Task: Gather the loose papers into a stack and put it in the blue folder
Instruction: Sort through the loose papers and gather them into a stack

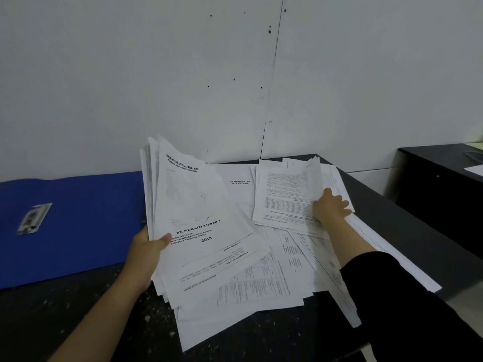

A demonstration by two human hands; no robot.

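Observation:
My left hand [146, 253] grips a thick bundle of white printed sheets [188, 205] by its lower left edge, thumb on the cover page, and the bundle tilts up off the desk. My right hand [330, 205] lies on a smaller sheaf of text pages [285, 194] at the back right, fingers curled round its right edge. Several loose papers [266, 278] lie spread and overlapping beneath both. The blue folder [75, 223] lies open and flat at the left, its metal clip [34, 218] showing.
The dark desk [86, 317] meets a white wall behind. Its right edge runs diagonally past the papers. A second dark desk [444, 176] stands apart at the far right with a sheet on it.

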